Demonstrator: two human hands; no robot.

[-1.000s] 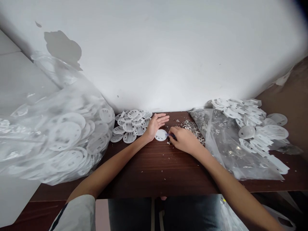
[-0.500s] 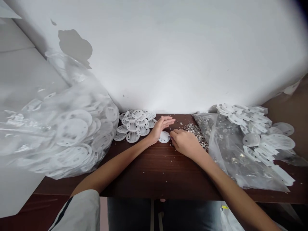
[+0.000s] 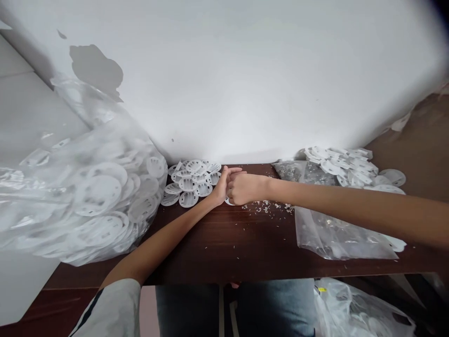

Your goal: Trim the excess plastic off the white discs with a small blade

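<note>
Both hands meet over a round white plastic disc (image 3: 228,201) lying on the dark table, with only a sliver of its near edge showing. My left hand (image 3: 220,189) stands on its side at the disc's left, fingers stretched out and partly hidden. Right in front of it, my right hand (image 3: 247,188) is curled closed above the disc. Whatever its fingertips hold is out of sight. Left of the hands is a pile of slotted white discs (image 3: 188,184). Small metal pieces (image 3: 266,206) lie scattered under and beside my right wrist.
A large clear bag of white discs (image 3: 101,196) fills the left side. On the right lie a clear plastic bag (image 3: 336,238) and a heap of white plastic parts (image 3: 345,164). Behind the table (image 3: 224,248) rises a white wall (image 3: 224,84). Another bag (image 3: 354,309) sits below the table edge.
My right hand has moved left, onto the disc and against my left hand, and its forearm now crosses the metal pieces and the right bag. The view has shifted slightly.
</note>
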